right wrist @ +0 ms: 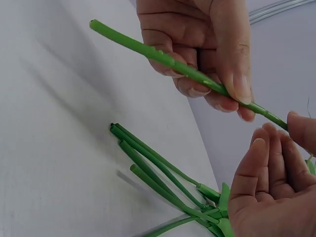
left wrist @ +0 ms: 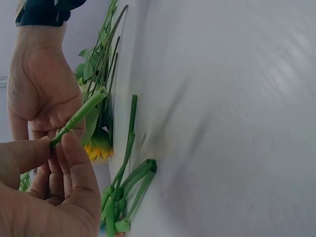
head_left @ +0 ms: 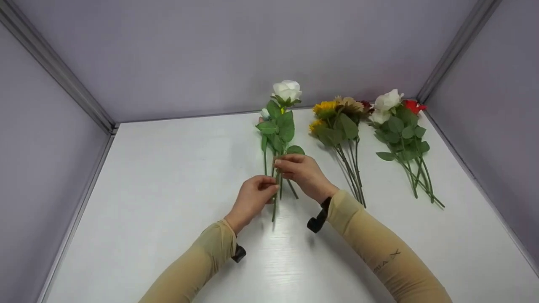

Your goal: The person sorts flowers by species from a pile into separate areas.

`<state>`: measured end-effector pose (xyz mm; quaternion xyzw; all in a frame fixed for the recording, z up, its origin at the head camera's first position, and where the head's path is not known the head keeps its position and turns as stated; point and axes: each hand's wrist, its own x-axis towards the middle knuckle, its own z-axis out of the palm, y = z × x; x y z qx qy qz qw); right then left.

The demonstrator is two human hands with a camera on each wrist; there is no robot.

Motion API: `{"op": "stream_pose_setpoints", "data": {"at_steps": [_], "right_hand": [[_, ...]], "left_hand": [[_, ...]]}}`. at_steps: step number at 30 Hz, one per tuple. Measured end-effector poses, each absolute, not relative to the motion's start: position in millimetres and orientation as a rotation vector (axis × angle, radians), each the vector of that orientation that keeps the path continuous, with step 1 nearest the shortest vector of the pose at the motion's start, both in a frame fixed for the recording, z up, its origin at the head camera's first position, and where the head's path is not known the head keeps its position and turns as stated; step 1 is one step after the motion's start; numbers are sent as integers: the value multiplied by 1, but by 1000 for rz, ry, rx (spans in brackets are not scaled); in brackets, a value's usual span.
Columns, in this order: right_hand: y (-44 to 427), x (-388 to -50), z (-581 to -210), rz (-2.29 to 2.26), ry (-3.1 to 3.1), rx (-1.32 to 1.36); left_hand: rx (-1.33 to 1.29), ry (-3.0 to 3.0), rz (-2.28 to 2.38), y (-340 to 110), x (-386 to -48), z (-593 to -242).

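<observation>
A white rose (head_left: pixel 287 90) with green leaves stands out above the table in the head view, its bloom pointing toward the back wall. My left hand (head_left: pixel 252 195) pinches the lower part of its green stem (right wrist: pixel 192 74) between thumb and fingers, leaving the cut end free. Higher up, just under the leaves, my right hand (head_left: pixel 305 172) holds the same stem with thumb and fingertips. Below the rose lie other green stems (left wrist: pixel 140 180) on the table, with a small pale bud (head_left: pixel 264 113) beside the leaves. Their blooms are mostly hidden.
To the right lies a bunch of yellow sunflowers (head_left: pixel 326 109) with beige and dark red blooms. Farther right is a bunch of white roses (head_left: pixel 387 101) with a red flower (head_left: pixel 414 106). The white table (head_left: pixel 181 168) is bounded by grey panels at the back and sides.
</observation>
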<state>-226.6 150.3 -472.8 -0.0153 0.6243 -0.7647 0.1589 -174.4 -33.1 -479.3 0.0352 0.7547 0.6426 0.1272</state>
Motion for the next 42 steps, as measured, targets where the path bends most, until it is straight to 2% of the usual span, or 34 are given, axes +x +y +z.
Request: {"op": "stream_pose_setpoints", "data": {"at_steps": [18, 22, 26, 32, 36, 39, 42], "right_hand": [[164, -222, -464, -2245, 1893, -47], [174, -219, -460, -2244, 2006, -69], [201, -219, -454, -2212, 2178, -50], [274, -220, -451, -2033, 2525, 83], [329, -216, -453, -1847, 2733, 202], [368, -211, -454, -1677, 2865, 286], [400, -204, -455, -1446, 3009, 369]], "left_hand": [[241, 2125, 1756, -25, -153, -491], [350, 2210, 1672, -15, -150, -487], [600, 2389, 1445, -3, -144, -482], [1242, 2758, 763, 20, -133, -478], [1605, 2795, 389, 38, -127, -478], [1767, 2773, 204, 51, -124, -478], [1814, 2736, 126, 62, -122, -479]]}}
